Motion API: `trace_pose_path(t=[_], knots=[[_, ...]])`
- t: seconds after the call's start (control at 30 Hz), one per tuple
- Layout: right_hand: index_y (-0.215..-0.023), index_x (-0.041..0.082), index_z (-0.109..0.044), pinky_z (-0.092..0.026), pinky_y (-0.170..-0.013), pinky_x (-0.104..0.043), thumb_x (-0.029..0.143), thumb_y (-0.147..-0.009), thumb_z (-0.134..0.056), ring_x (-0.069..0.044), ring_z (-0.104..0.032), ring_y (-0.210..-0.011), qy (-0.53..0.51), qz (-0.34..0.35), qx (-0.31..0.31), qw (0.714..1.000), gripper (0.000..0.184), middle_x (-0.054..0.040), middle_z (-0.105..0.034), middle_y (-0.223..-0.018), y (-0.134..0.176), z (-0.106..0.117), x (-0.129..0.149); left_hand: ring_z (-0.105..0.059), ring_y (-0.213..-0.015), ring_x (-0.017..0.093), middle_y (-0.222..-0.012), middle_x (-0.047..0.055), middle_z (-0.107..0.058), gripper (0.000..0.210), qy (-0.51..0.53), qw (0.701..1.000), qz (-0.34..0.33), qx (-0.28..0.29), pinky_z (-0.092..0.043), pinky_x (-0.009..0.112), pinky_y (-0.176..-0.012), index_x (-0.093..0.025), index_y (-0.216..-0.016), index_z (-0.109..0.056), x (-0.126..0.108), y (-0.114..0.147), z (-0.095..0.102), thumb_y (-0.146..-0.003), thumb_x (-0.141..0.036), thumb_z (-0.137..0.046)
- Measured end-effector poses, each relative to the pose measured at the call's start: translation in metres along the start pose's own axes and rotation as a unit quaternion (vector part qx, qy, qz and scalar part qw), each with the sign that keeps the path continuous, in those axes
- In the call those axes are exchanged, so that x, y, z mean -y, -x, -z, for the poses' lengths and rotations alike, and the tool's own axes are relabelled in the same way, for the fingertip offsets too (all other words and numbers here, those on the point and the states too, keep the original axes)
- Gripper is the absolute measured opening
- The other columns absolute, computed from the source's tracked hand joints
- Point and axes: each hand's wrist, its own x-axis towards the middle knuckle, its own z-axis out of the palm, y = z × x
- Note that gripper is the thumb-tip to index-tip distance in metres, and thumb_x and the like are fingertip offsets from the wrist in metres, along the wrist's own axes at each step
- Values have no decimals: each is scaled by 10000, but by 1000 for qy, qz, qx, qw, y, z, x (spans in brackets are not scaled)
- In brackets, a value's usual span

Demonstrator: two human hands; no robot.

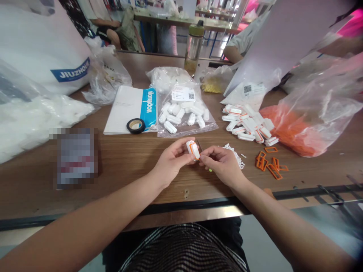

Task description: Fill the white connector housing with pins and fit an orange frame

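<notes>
My left hand (176, 156) is closed around a small white plastic housing with an orange frame (193, 149), held tilted above the table. Close against it, my right hand (219, 160) is closed in a pinch. A thin dark tool (199, 144) sticks up from its fingertips beside the housing; its exact kind is unclear. A small yellow-green bit (210, 170) shows below that hand. Partly hidden behind the right hand lies a heap of small white pins (236, 154). Loose orange rectangular frames (274, 170) lie farther right.
White housings with orange frames (249, 124) are piled at right, near a bag of orange parts (300, 128). A clear bag (184, 113) holds white housings. Black tape (135, 125) rests on a notebook (124, 107). A bottle (194, 49) stands behind; people sit beyond.
</notes>
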Motion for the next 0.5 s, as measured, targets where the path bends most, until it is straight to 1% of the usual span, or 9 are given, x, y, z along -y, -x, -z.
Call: trace_pose_path(t=[0.17,0.27,0.5], knots=[[-766,182,-685,-470,-525,-257,340,-763,-709,-113,-600,-571,-12,10,13,1000,160,-15,-694,-652,1,1,0,-659,-929,165,-1101,66,-701,441,34,999,34,-4,-496,313,-839,-234,-1179,-649,-2,-2,0,-758,-113,-705],[-797,183,-693,-470,-538,-258,330,-768,-713,-110,-597,-580,-16,28,15,999,151,-13,-695,-668,2,2,-1,-662,-963,176,-1130,76,-701,446,51,998,42,-3,-494,322,-860,-227,-1179,-646,-3,-2,0,-757,-92,-697],[-833,179,-675,-439,-542,-256,297,-756,-731,-104,-575,-593,-5,37,15,999,151,-9,-680,-710,2,-1,-3,-660,-1017,194,-1128,82,-707,468,70,996,49,5,-488,352,-915,-215,-1178,-630,-2,-3,1,-742,-56,-691]])
